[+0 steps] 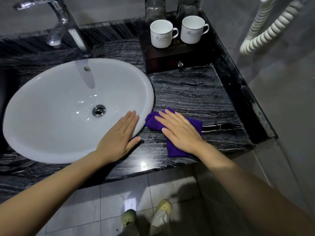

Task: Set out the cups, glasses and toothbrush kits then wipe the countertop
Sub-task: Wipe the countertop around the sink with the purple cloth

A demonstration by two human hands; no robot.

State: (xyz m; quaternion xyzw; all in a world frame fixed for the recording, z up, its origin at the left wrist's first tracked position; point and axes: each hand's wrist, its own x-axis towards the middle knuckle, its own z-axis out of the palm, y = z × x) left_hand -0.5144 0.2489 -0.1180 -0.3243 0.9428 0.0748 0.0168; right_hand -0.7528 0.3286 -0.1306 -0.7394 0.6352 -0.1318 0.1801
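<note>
My right hand (180,132) lies flat, fingers together, pressing a folded purple cloth (175,149) onto the black marble countertop (192,92) just right of the sink. My left hand (119,137) rests flat and empty on the white sink's rim (146,92), thumb on the counter. Two white cups (162,34) (192,29) stand upright on a dark wooden drawer box (162,63) at the back right. Behind them stand two clear glasses (155,9) (187,7), partly cut off. No toothbrush kit shows.
A chrome faucet (63,23) rises behind the oval basin. A coiled white cord (265,29) hangs on the right wall. A raised marble ledge (242,86) borders the counter's right side. Small water drops speckle the counter near its front edge. Tiled floor and my feet lie below.
</note>
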